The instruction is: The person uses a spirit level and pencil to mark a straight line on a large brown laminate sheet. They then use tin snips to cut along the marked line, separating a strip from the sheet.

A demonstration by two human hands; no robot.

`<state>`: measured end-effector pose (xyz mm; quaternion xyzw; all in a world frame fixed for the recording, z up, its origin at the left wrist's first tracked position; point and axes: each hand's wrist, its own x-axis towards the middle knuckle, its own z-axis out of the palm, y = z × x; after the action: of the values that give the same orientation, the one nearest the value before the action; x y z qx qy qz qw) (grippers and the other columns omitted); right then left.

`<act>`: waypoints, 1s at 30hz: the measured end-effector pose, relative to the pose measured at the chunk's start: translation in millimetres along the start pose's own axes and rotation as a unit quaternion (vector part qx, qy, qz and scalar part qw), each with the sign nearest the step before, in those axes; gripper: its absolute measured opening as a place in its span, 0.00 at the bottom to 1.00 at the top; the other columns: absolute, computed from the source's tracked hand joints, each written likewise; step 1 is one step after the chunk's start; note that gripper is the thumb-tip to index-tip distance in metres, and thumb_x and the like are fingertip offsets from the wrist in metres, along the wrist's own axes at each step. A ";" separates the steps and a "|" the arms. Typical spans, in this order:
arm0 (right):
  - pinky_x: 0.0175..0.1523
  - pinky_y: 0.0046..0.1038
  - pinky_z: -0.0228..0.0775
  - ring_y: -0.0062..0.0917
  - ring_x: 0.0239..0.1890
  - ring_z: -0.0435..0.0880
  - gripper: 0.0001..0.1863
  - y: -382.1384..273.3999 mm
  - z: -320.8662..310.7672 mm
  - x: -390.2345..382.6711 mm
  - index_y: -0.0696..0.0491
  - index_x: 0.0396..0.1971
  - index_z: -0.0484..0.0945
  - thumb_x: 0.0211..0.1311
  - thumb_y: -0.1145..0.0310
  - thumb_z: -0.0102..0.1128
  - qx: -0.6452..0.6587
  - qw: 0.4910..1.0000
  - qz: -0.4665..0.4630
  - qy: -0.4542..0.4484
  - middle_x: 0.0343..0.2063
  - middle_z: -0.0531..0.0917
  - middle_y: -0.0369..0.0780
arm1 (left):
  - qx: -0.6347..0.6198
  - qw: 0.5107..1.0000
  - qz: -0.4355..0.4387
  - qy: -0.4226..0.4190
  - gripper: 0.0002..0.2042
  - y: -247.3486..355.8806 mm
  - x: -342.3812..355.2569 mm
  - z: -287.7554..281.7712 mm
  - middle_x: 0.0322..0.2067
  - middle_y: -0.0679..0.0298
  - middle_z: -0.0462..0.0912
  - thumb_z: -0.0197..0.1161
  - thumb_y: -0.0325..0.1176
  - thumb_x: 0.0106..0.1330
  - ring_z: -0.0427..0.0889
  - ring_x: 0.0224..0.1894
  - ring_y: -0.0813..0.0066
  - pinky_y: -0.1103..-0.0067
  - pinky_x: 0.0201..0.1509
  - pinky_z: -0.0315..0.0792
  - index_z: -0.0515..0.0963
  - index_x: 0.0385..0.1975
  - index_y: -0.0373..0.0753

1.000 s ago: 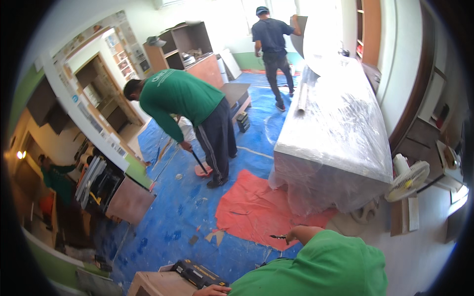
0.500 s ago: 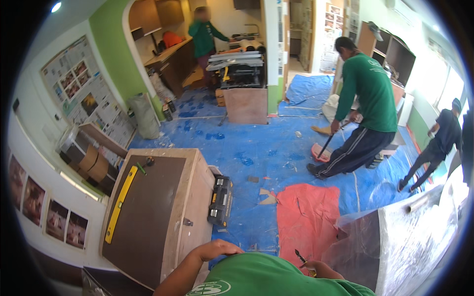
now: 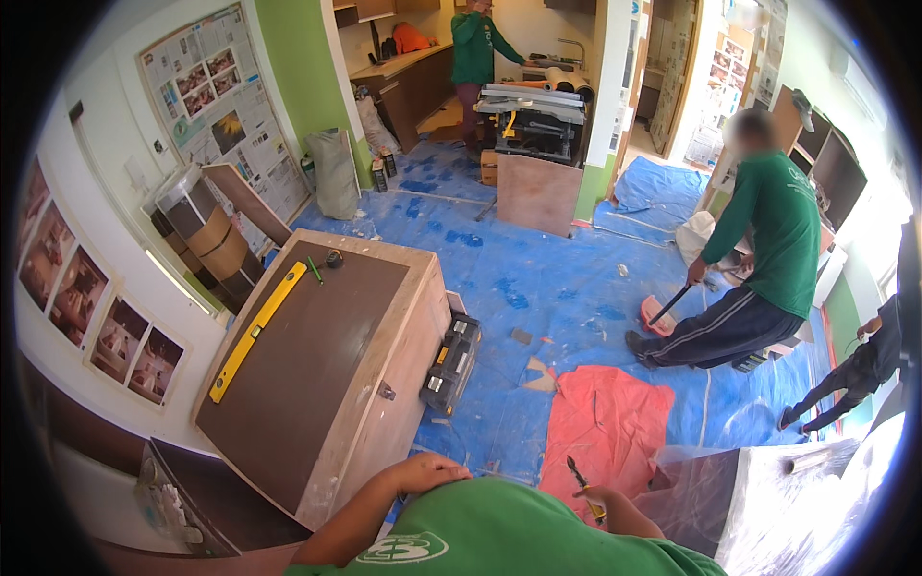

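My left hand (image 3: 429,472) rests on the front of my green shirt with its fingers laid along the belly and nothing visible in them. Low on the other side, my right hand (image 3: 599,497) is closed round the yellow handles of a pair of pliers (image 3: 577,473), whose dark jaws point up and away over the red sheet (image 3: 605,413). Left of me stands a large wooden box (image 3: 394,384) with a dark brown top. A yellow spirit level (image 3: 257,331), a green marker-like stick (image 3: 315,270) and a small tape measure (image 3: 334,258) lie on that top.
A black toolbox (image 3: 451,363) sits beside the box on blue floor sheeting (image 3: 499,269). One co-worker (image 3: 768,240) holds a dustpan (image 3: 659,314); another person (image 3: 473,48) stands in the kitchen, a third (image 3: 864,355) at the right. Plastic-wrapped furniture (image 3: 797,509) is near my right.
My view has swung left and lower, so the room sits further right. The pliers have come further into sight. The co-worker's dustpan is now more upright to view.
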<state>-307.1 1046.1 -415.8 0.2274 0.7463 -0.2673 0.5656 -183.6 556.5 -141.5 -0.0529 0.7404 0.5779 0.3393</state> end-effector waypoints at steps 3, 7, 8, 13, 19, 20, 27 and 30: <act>0.32 0.40 0.67 0.28 0.25 0.74 0.28 3.6 6.1 13.3 0.52 0.41 0.80 0.59 0.43 0.81 -0.058 0.998 -0.002 0.019 0.27 0.75 0.37 | 0.015 1.000 0.014 0.014 0.25 0.5 -5.5 1.2 0.51 0.60 0.93 0.58 0.55 0.82 0.88 0.55 0.73 0.74 0.61 0.78 0.88 0.58 0.41; 0.32 0.39 0.69 0.30 0.27 0.78 0.38 40.5 9.5 54.8 0.57 0.57 0.82 0.58 0.41 0.81 -0.031 0.998 -0.016 -0.046 0.33 0.81 0.41 | 0.056 0.998 0.034 0.026 0.24 -1.7 -5.6 4.6 0.51 0.60 0.93 0.59 0.57 0.81 0.88 0.54 0.72 0.73 0.62 0.78 0.88 0.58 0.44; 0.34 0.39 0.70 0.30 0.28 0.78 0.39 51.3 10.8 65.0 0.57 0.57 0.82 0.58 0.41 0.81 -0.016 0.997 -0.020 -0.077 0.34 0.81 0.41 | 0.052 0.998 0.034 0.032 0.24 -3.4 -5.6 5.9 0.51 0.60 0.93 0.60 0.58 0.80 0.88 0.55 0.71 0.73 0.62 0.78 0.88 0.58 0.44; 0.35 0.39 0.72 0.30 0.30 0.79 0.39 80.0 -6.2 68.9 0.57 0.57 0.82 0.57 0.40 0.80 -0.038 0.997 0.002 -0.062 0.35 0.81 0.41 | 0.055 0.988 0.054 0.135 0.19 -13.9 -10.3 13.7 0.42 0.60 0.93 0.62 0.51 0.78 0.90 0.45 0.67 0.70 0.52 0.79 0.89 0.49 0.42; 0.36 0.39 0.72 0.30 0.31 0.79 0.39 47.3 -17.0 14.3 0.57 0.58 0.82 0.57 0.40 0.80 -0.058 0.998 0.005 -0.029 0.36 0.82 0.42 | -0.004 0.970 0.055 0.235 0.17 -25.1 -21.7 20.5 0.34 0.60 0.91 0.61 0.46 0.77 0.87 0.35 0.69 0.70 0.43 0.78 0.87 0.37 0.39; 0.36 0.39 0.72 0.30 0.31 0.79 0.39 42.4 -17.7 7.6 0.57 0.58 0.82 0.57 0.40 0.80 -0.059 0.998 0.006 -0.024 0.36 0.82 0.42 | -0.020 0.968 0.060 0.245 0.17 -27.3 -23.3 22.2 0.33 0.60 0.91 0.61 0.46 0.77 0.86 0.34 0.69 0.70 0.42 0.78 0.86 0.36 0.39; 0.37 0.40 0.73 0.31 0.32 0.80 0.40 20.7 -22.3 -9.3 0.57 0.58 0.82 0.57 0.40 0.80 -0.085 0.996 0.006 -0.011 0.37 0.82 0.42 | -0.134 0.956 0.032 0.260 0.20 -39.2 -35.5 31.3 0.28 0.64 0.88 0.63 0.48 0.78 0.82 0.30 0.77 0.73 0.38 0.76 0.85 0.33 0.36; 0.38 0.40 0.73 0.31 0.33 0.80 0.40 15.3 -24.7 -11.7 0.57 0.59 0.82 0.58 0.40 0.80 -0.095 0.995 0.006 -0.007 0.37 0.82 0.42 | -0.148 0.955 0.042 0.254 0.20 -41.9 -42.4 39.5 0.24 0.69 0.81 0.63 0.49 0.79 0.74 0.28 0.82 0.75 0.35 0.68 0.85 0.30 0.40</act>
<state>-312.1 1073.4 -401.3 0.1754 0.7632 -0.1937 0.5910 -114.0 564.7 -156.0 -0.2163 0.7098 0.6622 0.1040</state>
